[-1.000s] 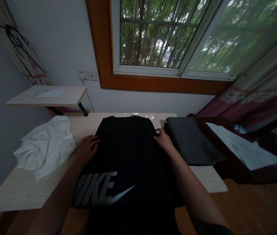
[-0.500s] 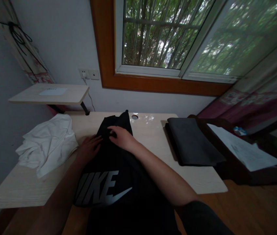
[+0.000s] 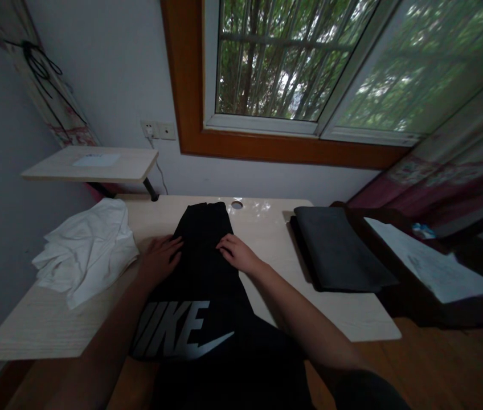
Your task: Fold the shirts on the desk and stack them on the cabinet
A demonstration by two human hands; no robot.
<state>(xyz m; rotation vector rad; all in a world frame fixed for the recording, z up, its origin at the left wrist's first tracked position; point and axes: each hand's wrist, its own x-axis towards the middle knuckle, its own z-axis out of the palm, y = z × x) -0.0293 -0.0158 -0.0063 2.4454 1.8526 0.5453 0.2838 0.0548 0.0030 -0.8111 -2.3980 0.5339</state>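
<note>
A black garment [image 3: 209, 262] with large grey NIKE lettering and a swoosh lies lengthwise on the pale wooden desk [image 3: 262, 228], its narrow end towards the window. Its near part hangs at the desk's front edge, where it merges with dark clothing below. My left hand [image 3: 160, 259] rests on the garment's left edge, fingers stretched out. On the opposite edge lies my right hand [image 3: 239, 253], its fingers slightly bent and touching the cloth. Neither hand grips anything that I can see.
A crumpled white cloth [image 3: 90, 247] lies on the left of the desk, below a small raised shelf [image 3: 57, 162]. Dark grey folded material [image 3: 339, 247] sits at the right. Beyond it are white papers [image 3: 429, 259] on a dark surface. The window [image 3: 284, 74] is ahead.
My right hand has moved right and nearer, from the garment's middle to its right edge. The bunched, pointed far end now lies flat and squared. My left hand has barely moved.
</note>
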